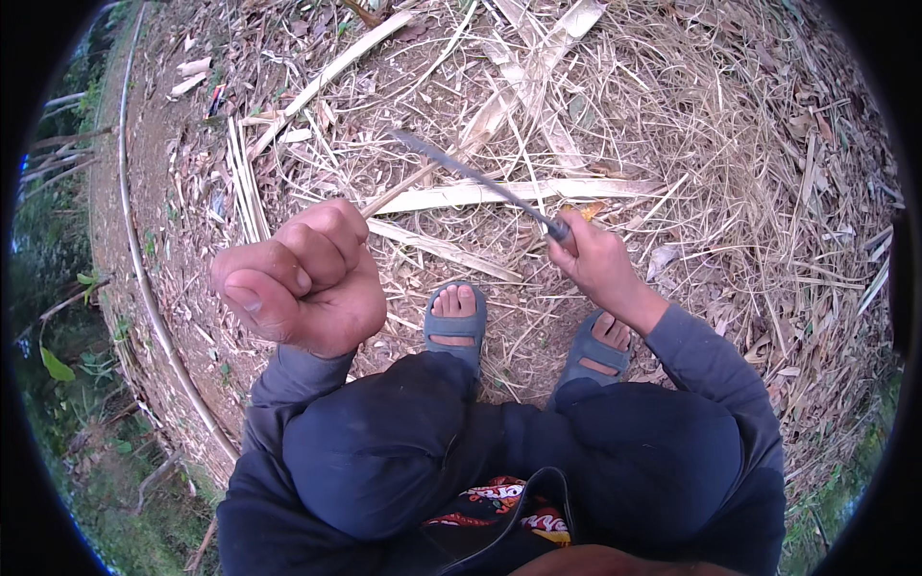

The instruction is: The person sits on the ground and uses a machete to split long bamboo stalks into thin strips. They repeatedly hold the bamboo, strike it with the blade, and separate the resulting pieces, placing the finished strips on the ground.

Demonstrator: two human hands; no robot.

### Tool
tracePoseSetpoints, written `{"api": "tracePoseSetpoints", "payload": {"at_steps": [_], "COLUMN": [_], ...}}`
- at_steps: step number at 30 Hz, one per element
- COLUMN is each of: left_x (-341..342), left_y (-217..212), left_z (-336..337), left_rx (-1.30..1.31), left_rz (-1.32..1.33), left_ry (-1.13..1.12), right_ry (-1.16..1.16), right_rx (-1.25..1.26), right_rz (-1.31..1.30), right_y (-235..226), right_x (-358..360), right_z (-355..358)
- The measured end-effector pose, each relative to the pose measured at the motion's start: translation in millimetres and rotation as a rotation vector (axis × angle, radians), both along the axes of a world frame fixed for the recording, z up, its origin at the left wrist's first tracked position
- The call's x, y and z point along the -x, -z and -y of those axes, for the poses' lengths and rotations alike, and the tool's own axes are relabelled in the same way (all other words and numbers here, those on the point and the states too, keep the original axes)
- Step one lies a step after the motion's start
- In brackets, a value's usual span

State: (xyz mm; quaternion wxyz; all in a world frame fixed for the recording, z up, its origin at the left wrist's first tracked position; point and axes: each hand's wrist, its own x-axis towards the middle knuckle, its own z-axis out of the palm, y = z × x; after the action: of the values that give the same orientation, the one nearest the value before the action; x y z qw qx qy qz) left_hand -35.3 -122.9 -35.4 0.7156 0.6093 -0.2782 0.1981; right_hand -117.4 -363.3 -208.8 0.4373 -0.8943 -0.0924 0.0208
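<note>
My left hand (305, 278) is raised at the left, closed in a fist with the thumb against the curled fingers. What it may hold is hidden. A thin pale strip (401, 188) runs up and right from behind its knuckles; whether the hand grips it or it lies on the ground I cannot tell. On the right, my right hand (600, 264) is wrapped round the dark handle of a long, narrow-bladed knife (471, 176). The blade points up and left, above flat pale strips (519, 195) of plant material lying on the ground.
Dry leaves and tangled fibres (691, 125) cover the ground. More long pale strips (331, 82) lie farther off. A long thin pole (144, 278) runs along the left, with green plants (72, 384) beyond it. My sandalled feet (455, 322) are below the knife.
</note>
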Motion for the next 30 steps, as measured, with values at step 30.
{"api": "tracePoseSetpoints", "payload": {"at_steps": [30], "left_x": [-36], "left_y": [-9], "left_z": [-14], "left_rx": [-0.021], "left_rz": [0.008], "left_ry": [-0.534], "right_ry": [-0.017], "right_rx": [-0.120], "right_rz": [0.152], "right_y": [-38], "right_x": [3], "right_z": [-29]}}
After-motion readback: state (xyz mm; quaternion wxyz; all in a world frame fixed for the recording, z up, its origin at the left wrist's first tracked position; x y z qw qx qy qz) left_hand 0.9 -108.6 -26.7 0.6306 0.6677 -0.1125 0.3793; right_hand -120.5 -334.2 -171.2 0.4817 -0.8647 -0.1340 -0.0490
